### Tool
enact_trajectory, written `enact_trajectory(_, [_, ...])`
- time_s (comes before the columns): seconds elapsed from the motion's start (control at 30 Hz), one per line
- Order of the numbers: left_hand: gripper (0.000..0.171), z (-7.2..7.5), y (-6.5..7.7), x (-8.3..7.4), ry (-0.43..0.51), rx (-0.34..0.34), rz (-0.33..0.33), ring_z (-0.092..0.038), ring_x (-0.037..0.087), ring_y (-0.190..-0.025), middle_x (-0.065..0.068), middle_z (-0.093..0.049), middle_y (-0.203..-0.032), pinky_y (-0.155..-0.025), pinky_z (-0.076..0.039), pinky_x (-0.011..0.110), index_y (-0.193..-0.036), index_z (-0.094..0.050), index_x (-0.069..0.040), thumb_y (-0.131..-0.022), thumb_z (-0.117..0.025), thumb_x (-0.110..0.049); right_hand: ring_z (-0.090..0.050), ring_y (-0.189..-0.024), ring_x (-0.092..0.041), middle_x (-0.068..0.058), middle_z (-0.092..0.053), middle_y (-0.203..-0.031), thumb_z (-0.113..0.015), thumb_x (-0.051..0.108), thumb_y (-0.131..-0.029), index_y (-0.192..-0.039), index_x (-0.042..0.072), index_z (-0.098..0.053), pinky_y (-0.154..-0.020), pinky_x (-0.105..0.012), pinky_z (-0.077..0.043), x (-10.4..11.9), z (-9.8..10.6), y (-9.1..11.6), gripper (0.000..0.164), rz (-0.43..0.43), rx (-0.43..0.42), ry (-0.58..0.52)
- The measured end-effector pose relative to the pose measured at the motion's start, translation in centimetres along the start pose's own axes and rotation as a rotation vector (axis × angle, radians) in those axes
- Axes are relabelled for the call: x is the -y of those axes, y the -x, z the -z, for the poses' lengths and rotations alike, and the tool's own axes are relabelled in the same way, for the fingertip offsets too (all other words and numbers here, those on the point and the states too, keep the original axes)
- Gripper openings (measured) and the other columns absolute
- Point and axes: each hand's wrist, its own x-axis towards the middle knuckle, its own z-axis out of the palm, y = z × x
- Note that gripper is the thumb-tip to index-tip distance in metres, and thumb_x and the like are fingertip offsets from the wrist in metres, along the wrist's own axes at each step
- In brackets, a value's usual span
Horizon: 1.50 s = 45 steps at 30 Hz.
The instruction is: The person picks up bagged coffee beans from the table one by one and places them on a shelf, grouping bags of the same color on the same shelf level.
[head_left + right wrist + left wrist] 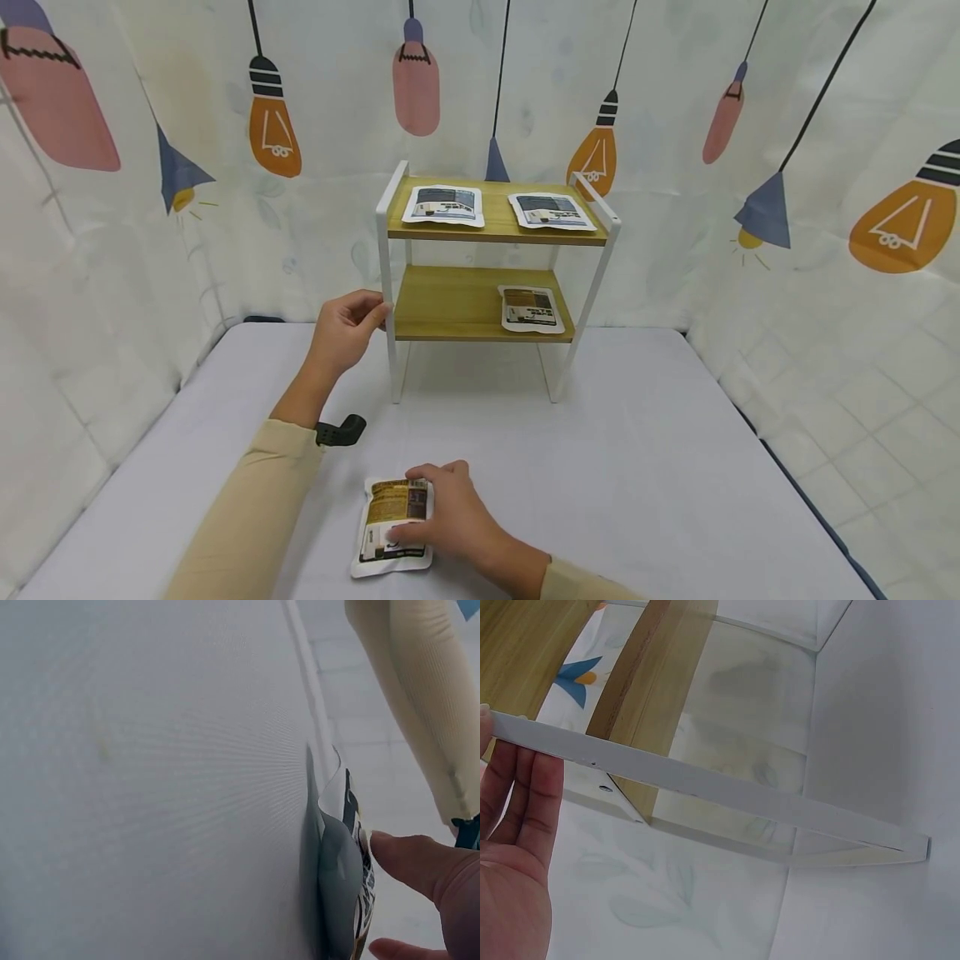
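A two-tier shelf rack [480,333] with wood-coloured boards and a white frame stands on the table. My left hand [347,329] pinches its left front upright; in the left wrist view, the fingers [540,799] lie behind the white bar, with the thumb tip at its other side. On the table in front, a white pouch with a gold and black label [375,540] lies flat. Over its right part is my right hand [457,517], thumb and fingers spread apart. In the right wrist view, the thumb [412,859] is close to the pouch [349,885]; contact is unclear.
On the upper board lie two blue-labelled pouches, a left one [444,206] and a right one [551,212]. A brown-labelled pouch [531,309] lies at the right of the lower board. White cloth covers the table [660,467]; printed curtains [337,225] surround it.
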Motion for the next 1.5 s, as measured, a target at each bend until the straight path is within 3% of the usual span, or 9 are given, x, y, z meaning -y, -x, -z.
enact_trajectory(0.17, [0.023, -0.02, -0.04, -0.08, 0.007, -0.006, 0.001, -0.069, 0.009, -0.077, 0.023, -0.073, -0.100, -0.074, -0.058, 0.015, -0.114, -0.073, 0.000, -0.101, -0.066, -0.017, -0.056, -0.102, -0.019, -0.010, -0.046, -0.124, -0.097, 0.042, -0.067, -0.127, 0.029, -0.067, -0.094, -0.042, -0.056, 0.40, -0.31, -0.13, 0.068, -0.021, -0.007, 0.018])
enact_trajectory(0.37, [0.022, -0.04, -0.08, 0.10, 0.006, -0.009, -0.005, -0.069, 0.011, -0.076, 0.023, -0.074, -0.099, -0.074, -0.058, 0.016, -0.113, -0.073, 0.000, -0.101, -0.067, -0.017, -0.055, -0.096, -0.015, -0.007, -0.049, -0.118, -0.097, 0.038, -0.067, -0.126, 0.030, -0.067, -0.089, -0.038, -0.055, 0.69, -0.27, -0.26, 0.067, 0.003, 0.002, 0.034])
enact_trajectory(0.7, [0.025, 0.05, 0.01, 0.19, -0.008, -0.005, -0.007, -0.068, 0.009, -0.077, 0.022, -0.074, -0.101, -0.074, -0.057, 0.015, -0.116, -0.072, 0.000, -0.101, -0.066, -0.019, -0.045, -0.092, -0.006, 0.006, -0.055, -0.103, -0.096, 0.033, -0.070, -0.120, 0.031, -0.071, -0.081, -0.023, -0.046, 0.54, -0.14, -0.33, 0.056, 0.116, 0.019, 0.037])
enact_trajectory(0.97, [0.025, 0.01, -0.04, 0.14, -0.017, -0.006, -0.003, -0.068, 0.010, -0.077, 0.022, -0.074, -0.100, -0.075, -0.059, 0.019, -0.116, -0.072, 0.001, -0.101, -0.066, -0.019, -0.045, -0.088, -0.003, 0.008, -0.058, -0.098, -0.097, 0.028, -0.068, -0.116, 0.029, -0.074, -0.078, -0.020, -0.043, 0.38, -0.14, -0.37, 0.054, 0.168, 0.001, 0.008])
enact_trajectory(1.23, [0.026, 0.01, -0.03, 0.08, -0.030, -0.008, 0.004, -0.068, 0.009, -0.077, 0.021, -0.074, -0.100, -0.076, -0.060, 0.021, -0.116, -0.072, 0.000, -0.101, -0.065, -0.021, -0.048, -0.090, -0.004, 0.010, -0.059, -0.098, -0.098, 0.025, -0.066, -0.113, 0.032, -0.075, -0.081, -0.022, -0.044, 0.28, -0.17, -0.51, 0.053, 0.161, 0.000, -0.040])
enact_trajectory(1.5, [0.028, 0.08, -0.06, 0.17, -0.049, -0.007, 0.007, -0.069, 0.008, -0.078, 0.021, -0.074, -0.102, -0.077, -0.059, 0.019, -0.117, -0.072, 0.000, -0.102, -0.065, -0.023, -0.057, -0.101, 0.003, 0.022, -0.069, -0.110, -0.096, 0.020, -0.068, -0.111, 0.034, -0.075, -0.096, -0.027, -0.050, 0.29, -0.40, -0.56, 0.050, 0.164, 0.013, -0.093])
